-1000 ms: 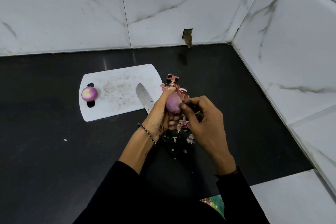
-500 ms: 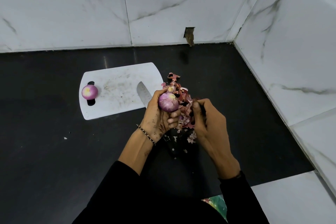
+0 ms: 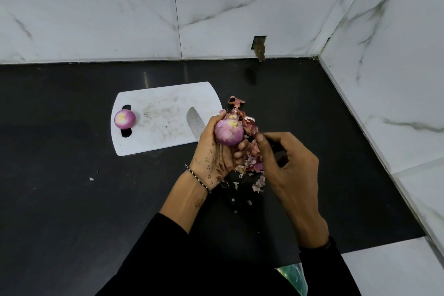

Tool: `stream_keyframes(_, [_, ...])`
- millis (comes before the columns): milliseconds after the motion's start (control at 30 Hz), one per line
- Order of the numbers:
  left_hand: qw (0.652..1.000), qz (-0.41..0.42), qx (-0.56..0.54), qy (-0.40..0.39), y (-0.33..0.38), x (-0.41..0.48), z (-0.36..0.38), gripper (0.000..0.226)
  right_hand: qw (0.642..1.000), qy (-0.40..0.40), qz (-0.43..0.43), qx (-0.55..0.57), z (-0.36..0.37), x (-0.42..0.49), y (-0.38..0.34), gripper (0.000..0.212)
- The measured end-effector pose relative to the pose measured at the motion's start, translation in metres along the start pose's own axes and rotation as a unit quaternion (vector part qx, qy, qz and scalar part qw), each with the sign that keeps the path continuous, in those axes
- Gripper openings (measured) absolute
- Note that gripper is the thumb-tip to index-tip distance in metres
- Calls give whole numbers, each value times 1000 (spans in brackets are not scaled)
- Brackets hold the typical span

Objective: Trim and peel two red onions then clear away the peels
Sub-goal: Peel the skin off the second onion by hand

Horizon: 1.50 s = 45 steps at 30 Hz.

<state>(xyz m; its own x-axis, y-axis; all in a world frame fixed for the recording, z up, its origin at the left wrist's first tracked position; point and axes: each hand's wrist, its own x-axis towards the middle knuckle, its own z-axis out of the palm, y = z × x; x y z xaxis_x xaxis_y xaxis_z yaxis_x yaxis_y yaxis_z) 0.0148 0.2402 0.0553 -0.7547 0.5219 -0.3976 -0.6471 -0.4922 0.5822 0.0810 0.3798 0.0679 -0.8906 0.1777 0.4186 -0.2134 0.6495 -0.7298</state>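
Note:
My left hand (image 3: 215, 154) grips a peeled red onion (image 3: 228, 132), its trimmed pale end facing up. Just right of it, my right hand (image 3: 290, 168) pinches a thin strip of dark peel between thumb and forefinger, above a heap of onion peels (image 3: 251, 151) on the black counter. A second peeled red onion (image 3: 124, 118) rests at the left end of the white cutting board (image 3: 158, 113), beside its handle slot. A knife lies partly under my left hand: its blade (image 3: 195, 124) is on the board, its dark handle (image 3: 231, 196) on the counter.
The black counter (image 3: 72, 199) meets white marble wall tiles at the back and on the right, forming a corner at the upper right. A small hole (image 3: 259, 45) is in the back wall. A white ledge (image 3: 384, 269) lies at the lower right. Small peel scraps dot the counter.
My right hand drew away from the onion to the right, pulling a piece of peel off. My left hand turned the onion so its trimmed end faces up.

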Motion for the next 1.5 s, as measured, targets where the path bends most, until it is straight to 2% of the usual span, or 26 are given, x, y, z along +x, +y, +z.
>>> stream_keyframes(67, [1000,-4,13,17,1,0,3,67,1000,1,3,25,-2,0,-4,14])
stream_keyframes(200, [998,-9,3,57,6,-1,15,60,998,-30,-25,56,-4,4,-7,23])
stream_keyframes(333, [973,-10,193,125,7,-6,18,54,993,-87,-78,28,-6,9,-3,40])
stream_keyframes(467, [941,-12,289,173,10,-6,17,56,989,-109,-95,11,-5,10,-4,43])
stream_keyframes(767, [901,11,384,201,17,-3,13,52,986,-153,-65,10,0,15,0,48])
stream_keyframes(967, [858,50,467,208,16,4,5,47,978,-175,-96,-65,4,21,5,48])
stream_keyframes(1100, [866,53,442,227,14,6,5,49,975,-150,-124,-104,9,18,8,35])
stream_keyframes(1300, [877,17,423,227,16,5,7,51,991,-126,-29,-37,10,11,13,55])
stream_keyframes(1500, [873,32,448,191,10,4,4,41,985,-157,-68,-28,11,9,14,50])
